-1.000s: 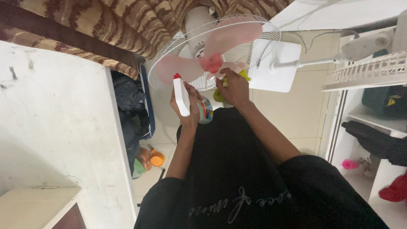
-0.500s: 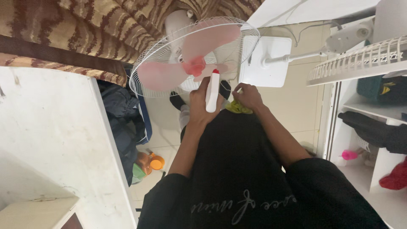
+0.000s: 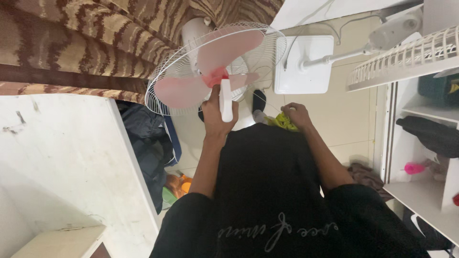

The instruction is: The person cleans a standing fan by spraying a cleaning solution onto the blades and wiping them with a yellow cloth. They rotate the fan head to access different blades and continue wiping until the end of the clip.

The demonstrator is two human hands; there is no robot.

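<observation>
The left hand gripped a white spray bottle, red-tipped, against the pink fan blades; the right hand clutched a yellow-green cloth.

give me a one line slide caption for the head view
Left hand holds a white spray bottle up at the pink fan blades while the right hand grips a yellow cloth.

Beige tiled floor; white shelving right; striped brown bedspread.
</observation>
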